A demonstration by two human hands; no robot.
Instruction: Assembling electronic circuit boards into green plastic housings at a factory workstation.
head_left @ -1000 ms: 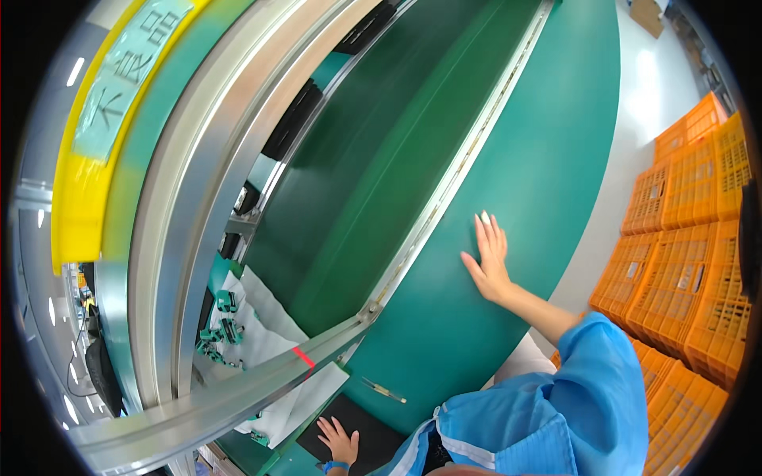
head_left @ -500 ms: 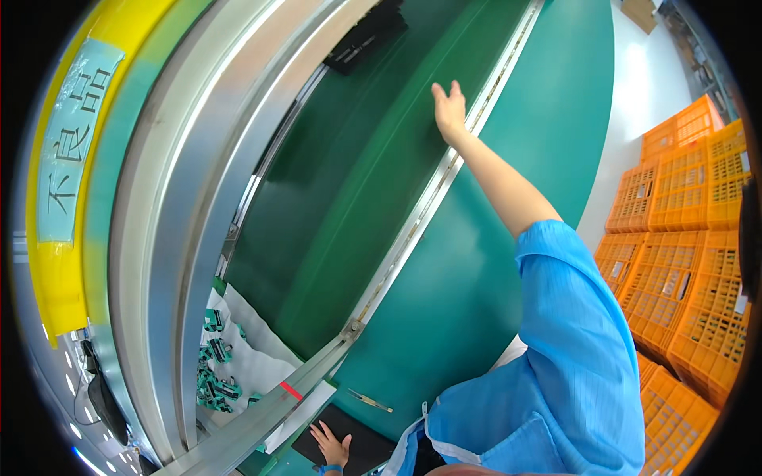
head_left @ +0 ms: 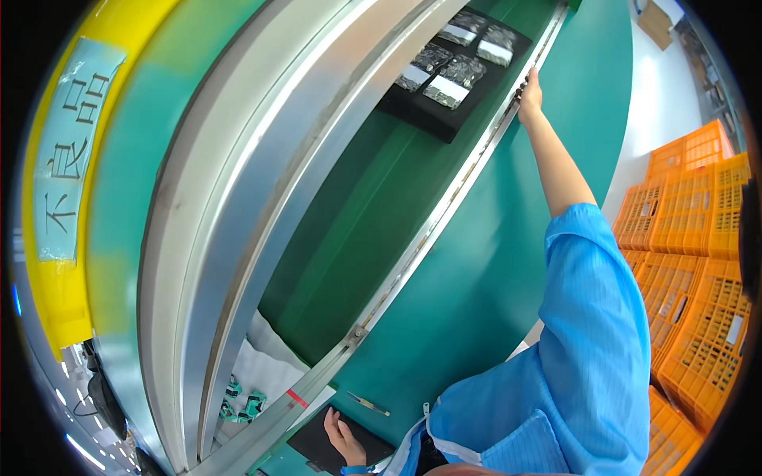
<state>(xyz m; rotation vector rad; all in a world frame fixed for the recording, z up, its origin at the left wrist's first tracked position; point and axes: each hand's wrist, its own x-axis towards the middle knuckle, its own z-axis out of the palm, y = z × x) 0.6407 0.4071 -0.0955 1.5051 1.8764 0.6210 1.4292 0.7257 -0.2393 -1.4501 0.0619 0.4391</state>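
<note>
My right hand (head_left: 530, 97) is stretched far forward to the metal rail (head_left: 476, 155) at the belt's right edge. Its fingers are curled around small dark bits that I cannot make out. Left of it, on the green conveyor belt (head_left: 361, 210), lies a black tray (head_left: 432, 120). Several clear bags (head_left: 454, 82) of dark parts with white labels sit in that tray. Close to my body, my left hand (head_left: 343, 440) hovers over or rests on a black flat pad (head_left: 316, 441), fingers extended and holding nothing. Tweezers (head_left: 368, 403) lie beyond the pad on the green table (head_left: 429, 317).
A metal frame (head_left: 262, 198) curves along the left, beside a yellow-edged sign (head_left: 67, 159). Green parts (head_left: 248, 404) lie on white sheeting behind a crossbar (head_left: 274, 416) with red tape. Orange crates (head_left: 675, 206) are stacked at the right.
My right hand has moved from above the belt rightward to the rail, and its fingers have curled. More of the black tray with bags now shows. My left hand has turned on its side.
</note>
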